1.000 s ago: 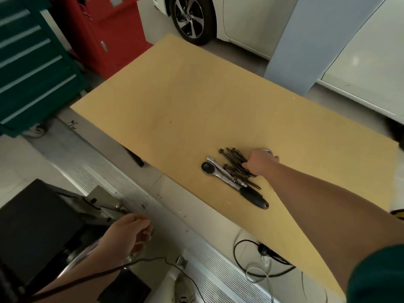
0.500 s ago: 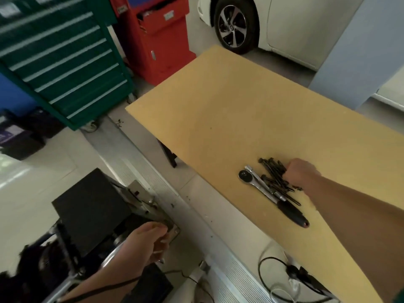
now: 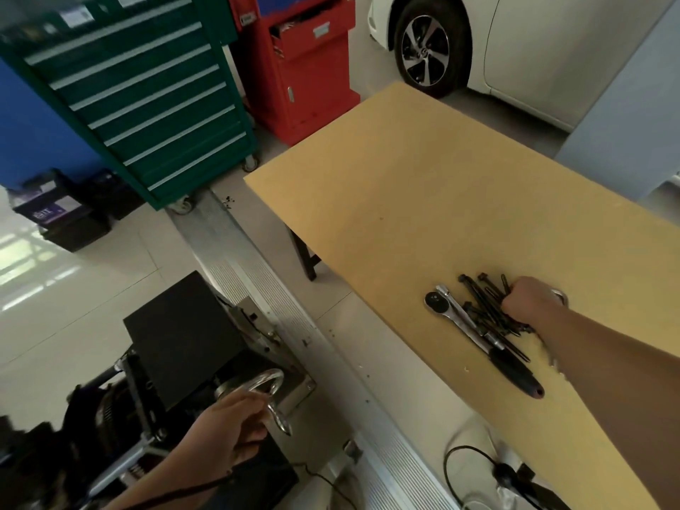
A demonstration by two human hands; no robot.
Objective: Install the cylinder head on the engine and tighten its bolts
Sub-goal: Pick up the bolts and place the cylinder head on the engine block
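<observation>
The right hand [image 3: 528,298] lay on the tan worktop [image 3: 423,185], its fingers curled round a bundle of dark bolts [image 3: 485,307] beside the ratchet wrench [image 3: 478,333]. Lower left, the left hand [image 3: 230,427] gripped a curved metal handle [image 3: 270,384], fingers wrapped round it.

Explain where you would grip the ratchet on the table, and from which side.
Grip the ratchet by its black handle, nearest the table edge, coming from above. That end lies clear; bolts under the right hand crowd the shank.
</observation>
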